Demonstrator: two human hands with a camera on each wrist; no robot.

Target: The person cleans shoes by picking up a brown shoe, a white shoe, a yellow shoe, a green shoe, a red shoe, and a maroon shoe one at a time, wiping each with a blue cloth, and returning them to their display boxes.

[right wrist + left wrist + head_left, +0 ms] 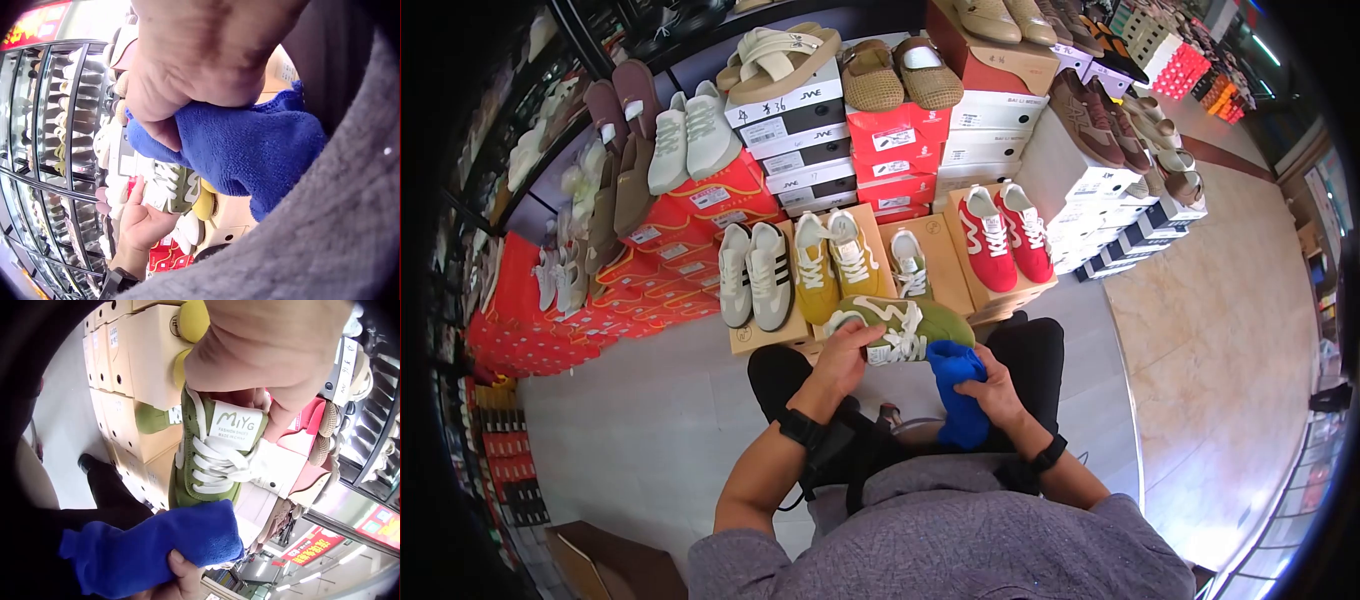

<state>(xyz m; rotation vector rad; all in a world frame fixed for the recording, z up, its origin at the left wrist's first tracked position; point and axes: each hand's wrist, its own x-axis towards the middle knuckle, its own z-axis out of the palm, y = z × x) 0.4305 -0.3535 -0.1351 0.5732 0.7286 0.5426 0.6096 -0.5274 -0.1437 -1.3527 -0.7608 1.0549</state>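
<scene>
My left hand [840, 360] grips a green sneaker [945, 325] by its heel end, thumb on the outside and fingers reaching into the opening. White laces [219, 465] and a white tongue label [236, 424] printed MIYG show in the left wrist view. My right hand [997, 388] holds a blue cloth [962, 405], bunched, with its upper end right at the sneaker's toe. The cloth's lower end hangs over my lap. In the right wrist view the cloth [250, 150] covers the sneaker's toe part. The matching green sneaker [910, 263] stands on a box behind.
Beyond my knees, shoe boxes [935, 255] carry grey striped sneakers [756, 275], yellow sneakers [837, 262] and red sneakers [1005, 235]. Taller stacks with sandals [783, 58] and woven shoes [902, 75] rise behind. Red boxes [600, 310] line the left. Tiled floor [1210, 350] lies to the right.
</scene>
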